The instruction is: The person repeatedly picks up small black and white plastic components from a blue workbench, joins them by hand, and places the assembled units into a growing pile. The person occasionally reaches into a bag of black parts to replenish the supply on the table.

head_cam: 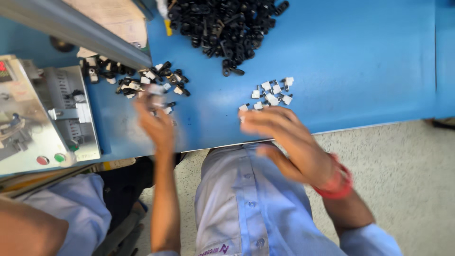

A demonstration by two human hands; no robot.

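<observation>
The person works at a blue bench (332, 57) with many small parts. The left hand (154, 121) is blurred by motion; it seems to pinch a small white and black piece (157, 101) at the fingertips, but one cannot tell the grip for sure. The right hand (284, 135) hovers with fingers loosely spread, just beside the white clips (272, 92), and holds nothing visible.

As a judgement, the work is at an early or middle point: the big heap of black parts (222, 26) at the far edge is large, while the mixed group of black and white pieces (147, 80) (probably the joined ones) near the grey machine (42, 118) is small. The white clips are few, small and blocky, and lie scattered.
</observation>
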